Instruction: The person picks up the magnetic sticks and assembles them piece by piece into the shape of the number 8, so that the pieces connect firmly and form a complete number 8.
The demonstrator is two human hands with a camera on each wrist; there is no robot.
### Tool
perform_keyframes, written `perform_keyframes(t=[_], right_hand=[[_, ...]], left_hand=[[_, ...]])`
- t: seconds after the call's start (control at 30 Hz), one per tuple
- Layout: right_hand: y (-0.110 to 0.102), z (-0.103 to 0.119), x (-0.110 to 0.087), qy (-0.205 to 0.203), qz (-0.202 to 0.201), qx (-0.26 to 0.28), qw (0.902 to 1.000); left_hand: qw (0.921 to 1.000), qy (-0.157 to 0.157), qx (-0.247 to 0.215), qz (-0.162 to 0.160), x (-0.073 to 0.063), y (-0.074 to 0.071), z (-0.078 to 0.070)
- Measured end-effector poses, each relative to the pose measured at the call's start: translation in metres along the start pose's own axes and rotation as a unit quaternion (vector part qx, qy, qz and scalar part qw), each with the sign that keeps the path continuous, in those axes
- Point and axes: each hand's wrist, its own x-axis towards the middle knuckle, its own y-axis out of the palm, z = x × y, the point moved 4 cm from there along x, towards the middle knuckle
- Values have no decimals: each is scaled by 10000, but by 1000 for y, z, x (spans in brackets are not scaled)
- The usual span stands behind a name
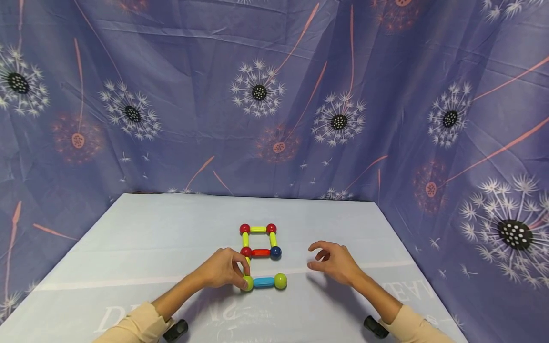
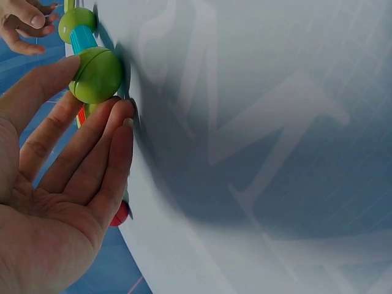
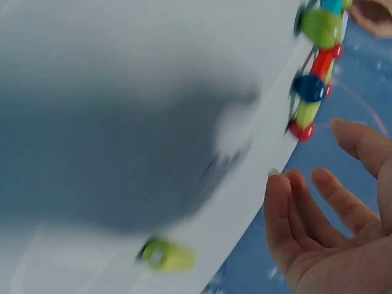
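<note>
My left hand (image 1: 225, 269) pinches a green ball (image 2: 98, 75) between thumb and fingers at the near left corner of a ball-and-rod figure on the table. A light blue rod (image 1: 263, 282) joins that ball to a second green ball (image 1: 280, 281). Beyond lies a square with red balls (image 1: 245, 229), a dark blue ball (image 1: 276, 252), yellow-green rods (image 1: 258, 229) and a red rod (image 1: 260, 253). Another yellow-green rod runs toward the pinched ball, partly hidden by the fingers. My right hand (image 1: 336, 262) hovers to the right, fingers loosely bent, holding nothing.
A loose yellow-green rod (image 3: 171, 256) lies on the table in the right wrist view. The white table (image 1: 171, 219) bears faint printed letters. A purple dandelion-print cloth (image 1: 193, 109) hangs behind it and at both sides.
</note>
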Motion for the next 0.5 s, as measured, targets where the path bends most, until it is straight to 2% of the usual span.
perform_keyframes(t=[0.27, 0.5], right_hand=[[-30, -32, -3, 443, -265, -372, 9980], [-39, -53, -8, 579, -274, -701, 9955]], left_hand=[[10000, -46, 30, 10, 0, -1, 1], [9999, -103, -23, 43, 1, -1, 2]])
